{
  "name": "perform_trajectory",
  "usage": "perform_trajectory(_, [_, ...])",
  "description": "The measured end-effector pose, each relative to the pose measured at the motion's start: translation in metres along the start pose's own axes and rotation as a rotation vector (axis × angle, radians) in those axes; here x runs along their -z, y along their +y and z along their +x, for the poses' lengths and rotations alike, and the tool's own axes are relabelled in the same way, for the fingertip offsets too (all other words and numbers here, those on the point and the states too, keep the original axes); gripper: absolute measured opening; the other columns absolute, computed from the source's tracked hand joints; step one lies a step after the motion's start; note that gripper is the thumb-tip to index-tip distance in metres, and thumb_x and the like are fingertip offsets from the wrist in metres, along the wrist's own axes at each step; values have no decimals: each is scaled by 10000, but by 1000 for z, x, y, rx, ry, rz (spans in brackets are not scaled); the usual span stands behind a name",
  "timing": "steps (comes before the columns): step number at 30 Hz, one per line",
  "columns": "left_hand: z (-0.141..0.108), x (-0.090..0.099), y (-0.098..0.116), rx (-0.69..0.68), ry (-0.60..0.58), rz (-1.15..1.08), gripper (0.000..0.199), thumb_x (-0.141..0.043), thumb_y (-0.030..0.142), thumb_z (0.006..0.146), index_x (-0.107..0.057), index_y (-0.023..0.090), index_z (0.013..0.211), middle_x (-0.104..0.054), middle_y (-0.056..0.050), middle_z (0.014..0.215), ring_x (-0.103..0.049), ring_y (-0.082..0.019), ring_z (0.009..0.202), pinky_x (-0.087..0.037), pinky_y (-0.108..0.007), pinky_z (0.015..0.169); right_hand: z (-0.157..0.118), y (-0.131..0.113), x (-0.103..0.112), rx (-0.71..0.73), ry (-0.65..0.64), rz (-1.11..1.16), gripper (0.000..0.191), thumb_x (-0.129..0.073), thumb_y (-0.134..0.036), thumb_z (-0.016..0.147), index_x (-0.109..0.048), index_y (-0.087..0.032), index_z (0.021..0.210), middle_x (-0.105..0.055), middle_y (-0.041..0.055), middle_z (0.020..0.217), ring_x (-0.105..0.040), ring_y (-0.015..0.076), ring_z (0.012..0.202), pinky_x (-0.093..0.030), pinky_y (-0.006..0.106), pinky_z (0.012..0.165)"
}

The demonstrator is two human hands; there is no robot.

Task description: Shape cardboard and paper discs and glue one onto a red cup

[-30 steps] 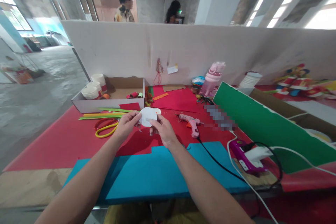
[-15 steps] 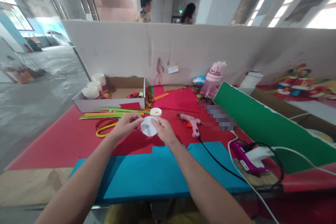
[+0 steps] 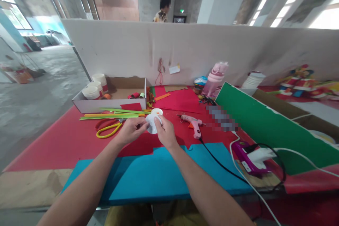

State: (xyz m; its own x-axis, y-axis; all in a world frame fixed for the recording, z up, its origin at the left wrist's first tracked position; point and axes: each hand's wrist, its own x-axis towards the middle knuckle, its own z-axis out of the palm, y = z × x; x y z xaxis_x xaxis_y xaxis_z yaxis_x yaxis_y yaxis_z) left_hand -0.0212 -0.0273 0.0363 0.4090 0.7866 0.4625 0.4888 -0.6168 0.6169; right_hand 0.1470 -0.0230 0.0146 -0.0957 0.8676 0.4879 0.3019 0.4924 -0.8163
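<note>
Both hands meet over the red table cover, the left hand (image 3: pixel 131 129) and the right hand (image 3: pixel 165 132) pinching a small white paper disc (image 3: pixel 153 124) between curled fingers, so only its middle and upper edge show and what is on its face cannot be made out. Just beyond the grip sits a small white cup (image 3: pixel 157 111), half hidden by the disc. The yellow-handled scissors (image 3: pixel 108 129) lie left of the grip, the pink glue gun (image 3: pixel 194 124) lies right of it, its cord running off the table's near edge.
</note>
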Motion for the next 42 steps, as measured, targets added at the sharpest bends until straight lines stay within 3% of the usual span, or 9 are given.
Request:
perform_trajectory(5, [-2, -12, 6, -9, 39, -45, 275, -478, 282, 871, -516, 165, 625, -483, 8, 597, -387, -96, 549, -316, -218, 537, 0, -1, 1, 5, 89, -26, 303, -377, -392, 927, -558, -191, 789, -580, 31, 692, -513, 167, 644, -363, 253, 612])
perform_trajectory(10, [-3, -20, 7, -9, 63, -67, 303, -498, 277, 849, -443, 167, 572, -414, 23, 559, -339, -90, 530, -281, -218, 518, 1, -1, 3, 14, 145, -51, 317, -376, -392, 930, -499, -200, 710, -528, 0, 631, -462, 141, 583, -333, 244, 581])
perform_trajectory(27, [-5, -37, 20, 15, -9, -115, 317, -480, 193, 798, -304, 173, 534, -278, 43, 539, -242, -75, 518, -215, -223, 487, 0, -3, 6, -21, 268, -94, 304, -352, -372, 942, -421, -218, 689, -459, -13, 598, -405, 143, 557, -280, 261, 550])
perform_trajectory(34, [-6, -40, 27, -58, -103, -156, 313, -497, 211, 800, -338, 167, 534, -325, 52, 523, -269, -61, 501, -239, -197, 474, 5, -1, 10, -47, 331, -64, 306, -351, -382, 937, -512, -193, 758, -560, 26, 682, -474, 151, 631, -349, 251, 597])
perform_trajectory(42, [-6, -38, 21, -61, -80, -141, 314, -503, 206, 800, -359, 157, 525, -321, 57, 516, -260, -51, 495, -231, -190, 468, 6, 3, 12, -24, 398, -73, 303, -373, -370, 934, -556, -172, 795, -599, 40, 711, -512, 155, 650, -373, 246, 603])
